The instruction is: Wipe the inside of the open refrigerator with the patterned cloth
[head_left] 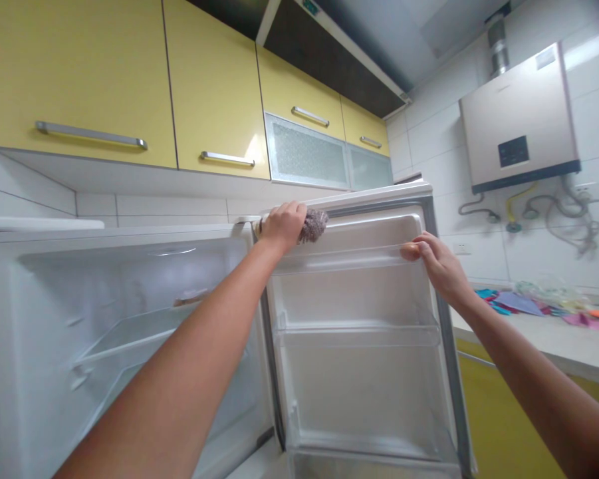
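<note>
A white refrigerator [129,233] stands with its door [354,392] swung wide to the right. My left hand [283,223] is closed around a brownish-grey cloth [313,226] at the top of the door, near the hinge side. The cloth bunches out past my fingers. On the opposite side, my right hand [441,266] grips the end of the clear top door shelf [349,259], with fingertips showing through the plastic. Lower down, another clear door shelf [359,336] spans the door. My left forearm hides part of the refrigerator's inside.
Inside, a glass shelf [129,336] bears a small brownish item [192,297]. Yellow cabinets [209,80] hang above. To the right, a counter [538,339] holds colourful cloths [521,303] and crumpled clear plastic [548,289]. A water heater [521,123] with hoses is on the wall.
</note>
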The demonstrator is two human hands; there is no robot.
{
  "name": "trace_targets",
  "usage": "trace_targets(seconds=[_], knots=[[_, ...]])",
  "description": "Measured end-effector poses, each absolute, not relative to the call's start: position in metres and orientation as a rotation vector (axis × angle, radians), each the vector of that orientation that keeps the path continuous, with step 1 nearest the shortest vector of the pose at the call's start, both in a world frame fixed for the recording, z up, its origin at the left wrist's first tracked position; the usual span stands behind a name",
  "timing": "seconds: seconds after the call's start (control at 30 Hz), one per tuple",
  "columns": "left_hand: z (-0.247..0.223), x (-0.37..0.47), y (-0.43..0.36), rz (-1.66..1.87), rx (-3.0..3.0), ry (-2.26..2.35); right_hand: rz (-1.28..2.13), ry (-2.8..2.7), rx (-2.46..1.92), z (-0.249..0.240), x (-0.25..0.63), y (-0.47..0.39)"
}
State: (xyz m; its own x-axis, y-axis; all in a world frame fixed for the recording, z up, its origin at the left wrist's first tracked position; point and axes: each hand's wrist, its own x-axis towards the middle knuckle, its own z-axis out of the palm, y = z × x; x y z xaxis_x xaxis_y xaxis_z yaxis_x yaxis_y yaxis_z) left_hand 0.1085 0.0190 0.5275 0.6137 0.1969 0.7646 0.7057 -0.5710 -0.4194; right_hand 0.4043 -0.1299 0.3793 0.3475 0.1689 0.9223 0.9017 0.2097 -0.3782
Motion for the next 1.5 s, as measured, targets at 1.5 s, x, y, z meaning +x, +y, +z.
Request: trace_targets(seconds=[1.5], knots=[[0.513, 0.064, 0.081, -0.985, -2.392, -0.543, -0.684, -1.07, -1.341, 0.375, 0.39, -0.142]])
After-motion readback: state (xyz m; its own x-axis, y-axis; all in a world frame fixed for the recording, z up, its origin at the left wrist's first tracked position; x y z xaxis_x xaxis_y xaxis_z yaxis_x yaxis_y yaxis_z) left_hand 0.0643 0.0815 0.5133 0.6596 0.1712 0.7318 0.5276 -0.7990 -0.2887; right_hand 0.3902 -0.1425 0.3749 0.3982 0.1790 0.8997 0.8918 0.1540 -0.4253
